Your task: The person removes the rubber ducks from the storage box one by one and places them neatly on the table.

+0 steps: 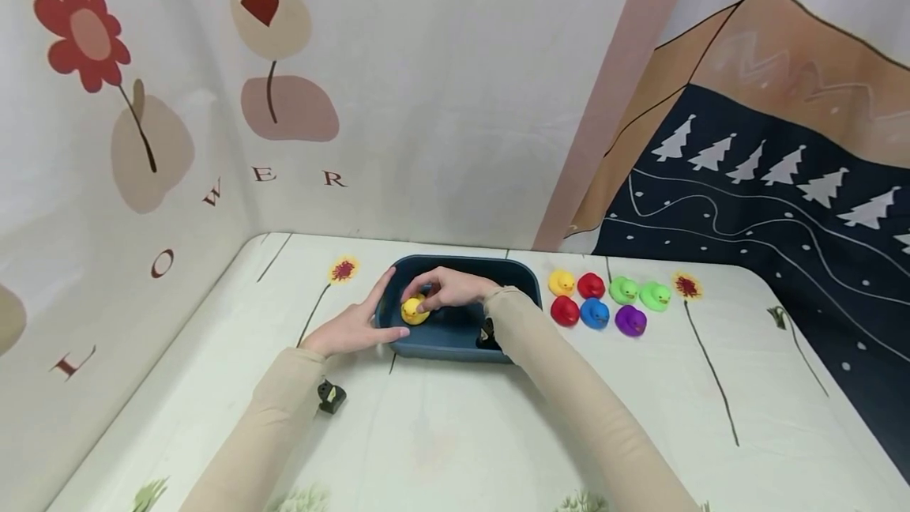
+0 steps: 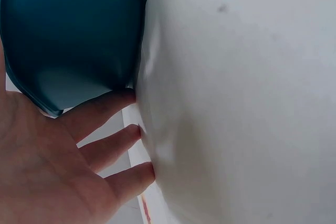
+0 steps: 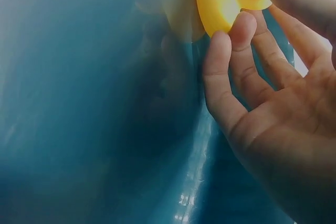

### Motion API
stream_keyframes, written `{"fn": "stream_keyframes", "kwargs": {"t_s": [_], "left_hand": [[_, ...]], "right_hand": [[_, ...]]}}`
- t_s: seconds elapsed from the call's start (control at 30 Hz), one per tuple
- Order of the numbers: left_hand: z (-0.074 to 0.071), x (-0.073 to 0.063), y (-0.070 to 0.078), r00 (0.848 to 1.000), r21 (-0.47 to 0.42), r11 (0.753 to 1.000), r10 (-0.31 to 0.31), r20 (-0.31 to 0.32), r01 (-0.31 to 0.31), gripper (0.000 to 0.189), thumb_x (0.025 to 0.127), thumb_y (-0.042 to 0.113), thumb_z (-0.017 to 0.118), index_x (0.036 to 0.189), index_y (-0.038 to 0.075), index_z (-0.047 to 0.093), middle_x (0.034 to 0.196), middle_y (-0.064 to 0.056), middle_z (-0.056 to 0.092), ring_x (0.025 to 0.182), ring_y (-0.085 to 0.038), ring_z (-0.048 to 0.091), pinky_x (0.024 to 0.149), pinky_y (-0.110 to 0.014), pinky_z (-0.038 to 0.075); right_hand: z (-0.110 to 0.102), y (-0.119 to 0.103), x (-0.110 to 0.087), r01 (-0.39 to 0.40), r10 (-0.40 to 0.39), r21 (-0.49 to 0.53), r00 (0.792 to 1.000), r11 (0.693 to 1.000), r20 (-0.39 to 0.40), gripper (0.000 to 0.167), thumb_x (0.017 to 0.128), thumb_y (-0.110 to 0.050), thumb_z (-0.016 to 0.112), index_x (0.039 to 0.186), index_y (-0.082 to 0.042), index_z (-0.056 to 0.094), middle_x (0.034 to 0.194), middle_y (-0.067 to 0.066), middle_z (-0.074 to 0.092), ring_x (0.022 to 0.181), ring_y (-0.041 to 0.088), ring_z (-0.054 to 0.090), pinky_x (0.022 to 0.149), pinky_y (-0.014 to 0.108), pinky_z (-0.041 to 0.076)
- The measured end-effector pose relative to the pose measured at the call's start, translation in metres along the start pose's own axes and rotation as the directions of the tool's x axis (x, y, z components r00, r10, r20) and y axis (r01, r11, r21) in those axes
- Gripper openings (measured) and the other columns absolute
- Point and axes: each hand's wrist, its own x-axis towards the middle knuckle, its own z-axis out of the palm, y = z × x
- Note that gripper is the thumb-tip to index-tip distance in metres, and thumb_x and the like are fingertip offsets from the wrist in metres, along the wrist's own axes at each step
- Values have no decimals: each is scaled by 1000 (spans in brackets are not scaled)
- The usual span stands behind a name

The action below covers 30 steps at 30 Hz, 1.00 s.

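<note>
A dark blue tub (image 1: 455, 352) stands toward the back of the table. Inside its left end is a yellow rubber duck (image 1: 413, 312), pinched between the thumb and fingertips of my right hand (image 1: 455, 288). The right wrist view shows the duck (image 3: 220, 3) against those fingertips, close over the tub's glossy floor (image 3: 105, 129). My left hand (image 1: 359, 329) rests at the tub's left end, thumb by the front corner and fingers spread along the outside. In the left wrist view its fairly straight fingers (image 2: 100, 116) touch the tub's end (image 2: 73, 35).
Right of the tub, several rubber ducks sit in two rows: a yellow duck (image 1: 562, 283), red ones (image 1: 565, 311), a blue one (image 1: 594, 313), green ones (image 1: 655, 296) and a purple one (image 1: 630, 321). A printed cloth wall (image 1: 426, 101) rises behind the table.
</note>
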Motion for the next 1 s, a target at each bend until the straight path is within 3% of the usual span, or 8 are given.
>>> {"fn": "stream_keyframes", "kwargs": {"t_s": [0.1, 0.43, 0.63, 0.83, 1.0], "left_hand": [[-1, -1, 0, 1000, 2, 1000, -1, -2, 1, 106, 85, 54, 67, 155, 32, -10, 96, -17, 59, 86, -31, 55, 77, -46, 41], [-1, 0, -2, 1000, -2, 1000, 8, -3, -8, 106, 85, 54, 67, 155, 31, -10, 92, -14, 59, 86, -32, 55, 75, -44, 42], [0, 0, -3, 1000, 0, 1000, 13, -13, -13, 106, 85, 54, 67, 155, 30, -8, 113, -24, 59, 93, -33, 56, 82, -50, 42], [0, -2, -1, 1000, -3, 1000, 7, -15, -7, 104, 86, 51, 67, 155, 29, -7, 129, -34, 49, 101, -37, 55, 86, -55, 41], [1, -2, 0, 1000, -4, 1000, 4, -16, -4, 104, 86, 53, 67, 155, 28, -7, 137, -36, 41, 106, -39, 54, 90, -59, 39]], "right_hand": [[0, -2, 1, 12, -12, -17, 1000, 1000, 1, 27, 92, -3, 63, 119, -2, 65, 120, 8, 58, 100, 20, 53, 80, 27, 48], [-3, -9, -1, 14, -13, -53, 1000, 998, 8, 25, 91, -2, 64, 116, -2, 67, 115, 7, 61, 100, 21, 54, 84, 27, 47], [-6, -16, -5, 36, -36, -50, 999, 998, 0, 26, 91, -3, 65, 117, -2, 67, 116, 5, 63, 97, 19, 55, 83, 27, 47], [-14, -25, -13, 80, -81, -55, 996, 995, -19, 27, 91, -2, 64, 118, -3, 67, 116, 5, 63, 96, 21, 57, 85, 28, 47], [-20, -31, -20, 91, -91, -50, 996, 995, -9, 28, 91, -1, 64, 119, -1, 66, 116, 6, 63, 95, 20, 58, 85, 28, 48]]}}
